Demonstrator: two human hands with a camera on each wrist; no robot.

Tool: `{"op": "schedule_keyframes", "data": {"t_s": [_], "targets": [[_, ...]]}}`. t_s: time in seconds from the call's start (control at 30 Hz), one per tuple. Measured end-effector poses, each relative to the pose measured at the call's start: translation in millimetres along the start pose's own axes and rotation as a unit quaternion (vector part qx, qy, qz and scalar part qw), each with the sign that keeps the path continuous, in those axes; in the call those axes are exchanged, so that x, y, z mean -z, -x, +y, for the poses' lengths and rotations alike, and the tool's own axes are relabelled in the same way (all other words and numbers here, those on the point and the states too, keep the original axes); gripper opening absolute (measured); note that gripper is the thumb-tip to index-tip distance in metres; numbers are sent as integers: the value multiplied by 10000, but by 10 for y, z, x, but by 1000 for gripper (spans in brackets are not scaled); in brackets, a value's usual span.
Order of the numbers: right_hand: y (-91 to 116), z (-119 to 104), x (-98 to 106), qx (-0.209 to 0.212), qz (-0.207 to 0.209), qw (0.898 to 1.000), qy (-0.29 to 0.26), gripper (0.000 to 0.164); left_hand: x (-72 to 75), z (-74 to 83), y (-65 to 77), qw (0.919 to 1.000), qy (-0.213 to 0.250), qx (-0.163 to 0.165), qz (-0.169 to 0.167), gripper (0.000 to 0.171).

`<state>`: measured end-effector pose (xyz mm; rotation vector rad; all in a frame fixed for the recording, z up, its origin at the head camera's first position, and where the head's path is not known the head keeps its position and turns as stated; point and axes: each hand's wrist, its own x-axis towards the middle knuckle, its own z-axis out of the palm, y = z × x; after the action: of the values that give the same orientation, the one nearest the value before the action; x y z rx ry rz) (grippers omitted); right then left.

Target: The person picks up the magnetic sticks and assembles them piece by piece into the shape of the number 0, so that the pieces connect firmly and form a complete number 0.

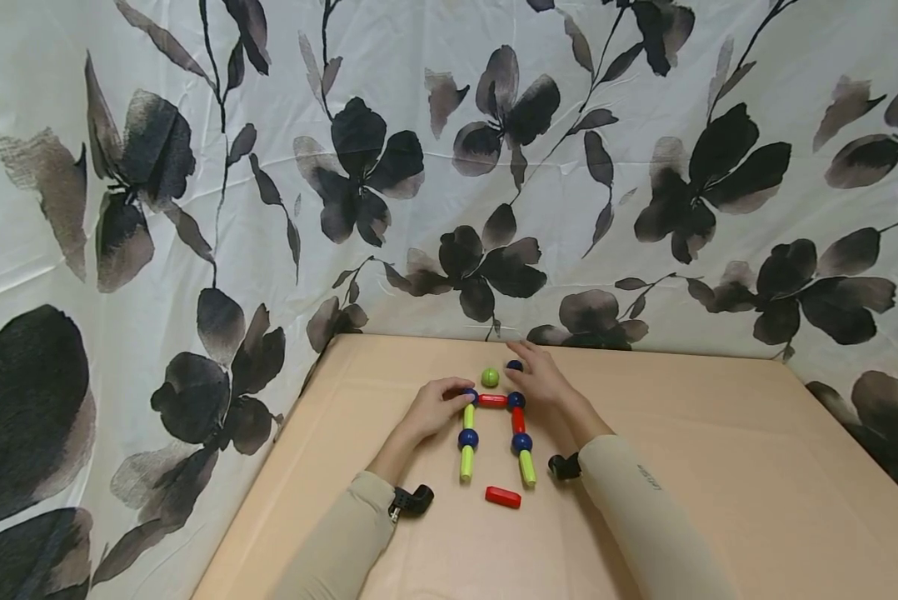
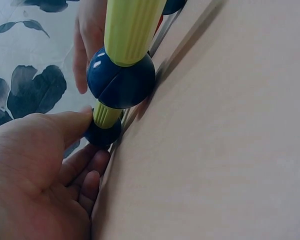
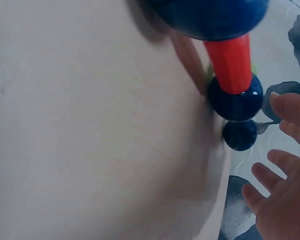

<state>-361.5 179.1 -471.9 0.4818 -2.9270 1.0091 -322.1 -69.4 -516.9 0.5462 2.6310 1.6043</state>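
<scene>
On the table lies a frame of toy building rods and balls, with two legs toward me. A red rod (image 1: pixel 492 401) forms its far side, between two blue balls. The left leg has yellow-green rods (image 1: pixel 466 464) and a blue ball (image 1: pixel 467 438); the right leg has a red rod (image 1: pixel 519 420), a blue ball (image 1: pixel 521 442) and a yellow-green rod (image 1: pixel 527 469). My left hand (image 1: pixel 436 408) pinches the far left corner ball (image 2: pixel 104 136) between thumb and fingers. With fingers spread, my right hand (image 1: pixel 542 379) is beside a separate blue ball (image 1: pixel 515 365) beyond the frame.
A green ball (image 1: pixel 490 377) sits just beyond the frame's far side. Nearer me lies a loose red rod (image 1: pixel 503 497). Behind the table's (image 1: pixel 681 467) far edge hangs a white cloth (image 1: pixel 426 200) printed with dark flowers.
</scene>
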Motion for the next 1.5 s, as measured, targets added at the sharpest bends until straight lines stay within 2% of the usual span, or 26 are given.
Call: {"op": "schedule_keyframes", "data": {"t_s": [0.2,0.37,0.47,0.73,1.0,1.2,1.3,1.5], "targets": [[25,31,-69,-50,-206,9997,-78,51,0,11,6,10000,24,-30,-55,33],[54,80,-88,-122,-59,9999,69,35,-1,20,10,10000,-3,-36,-82,33],[71,108,-89,-177,-28,9998,78,32,-1,27,11,10000,-30,-26,-85,33],[186,145,-30,7,74,10000,-58,35,7,14,12,9999,-59,-55,-108,34],[462,153,86,365,125,9970,-668,38,7,9,24,9999,-18,-52,-142,33],[616,80,246,729,-280,9928,-911,34,18,37,27,10000,63,-16,-58,33],[660,24,345,819,-590,9894,-1044,37,21,27,21,10000,67,-38,-39,33],[762,-43,491,873,-1748,9732,-1214,37,19,11,23,9999,84,-20,-57,33]]}}
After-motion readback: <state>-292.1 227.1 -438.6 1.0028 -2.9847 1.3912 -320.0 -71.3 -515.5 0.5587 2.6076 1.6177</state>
